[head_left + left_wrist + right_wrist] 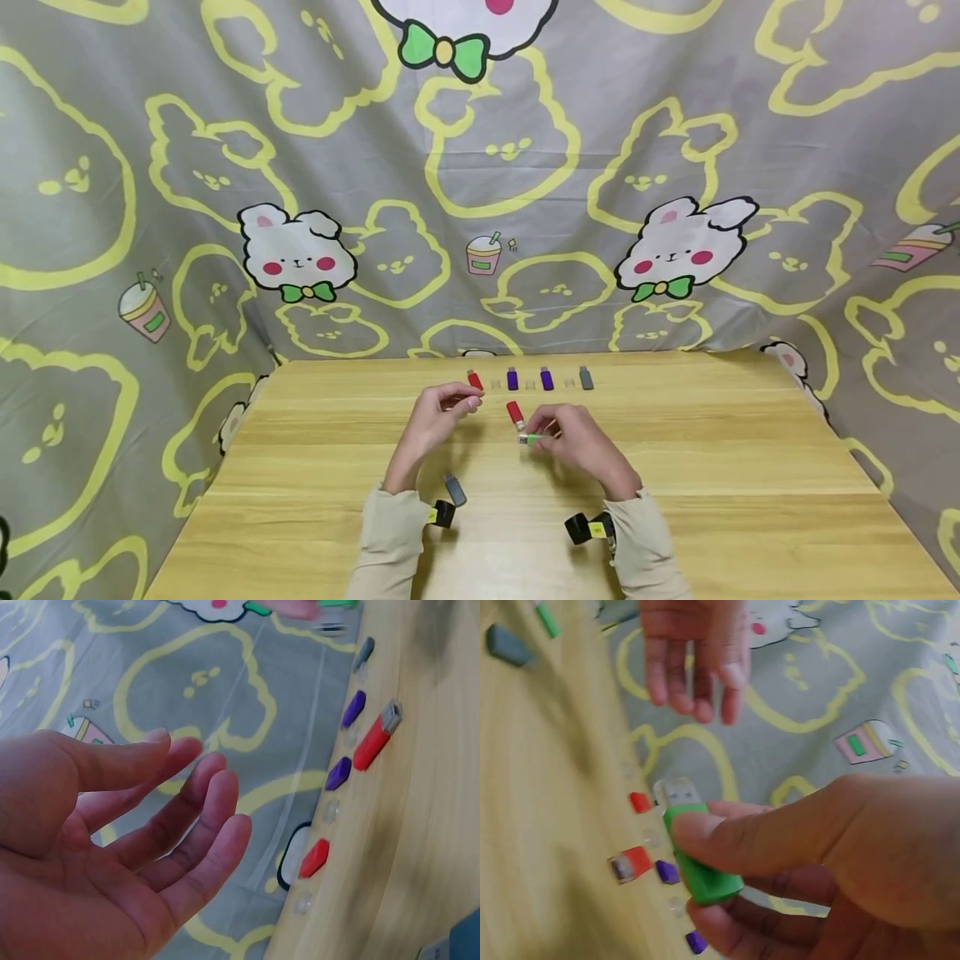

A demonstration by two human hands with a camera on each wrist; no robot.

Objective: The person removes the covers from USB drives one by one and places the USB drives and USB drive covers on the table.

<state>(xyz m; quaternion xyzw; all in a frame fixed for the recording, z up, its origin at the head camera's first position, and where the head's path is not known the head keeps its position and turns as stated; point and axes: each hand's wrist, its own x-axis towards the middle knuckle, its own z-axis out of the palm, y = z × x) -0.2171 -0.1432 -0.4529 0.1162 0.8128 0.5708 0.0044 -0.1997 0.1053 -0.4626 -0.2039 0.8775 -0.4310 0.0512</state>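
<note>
My right hand (573, 437) pinches a green USB flash drive (697, 859) between thumb and fingers, its metal plug bared. In the head view the plug end points left, near a red USB flash drive (514, 413) lying on the table with its plug toward me. My left hand (444, 417) is held over the table with nothing in it, its fingers loosely bent and apart in the left wrist view. Close beyond its fingertips lies another red USB flash drive (475, 381), first in the row at the back.
Along the table's (720, 467) back edge, the row continues with two purple drives (513, 379) and a grey drive (586, 378), small clear pieces (530, 385) between them. Another grey drive (455, 490) lies beside my left forearm. A patterned curtain (405, 275) hangs behind.
</note>
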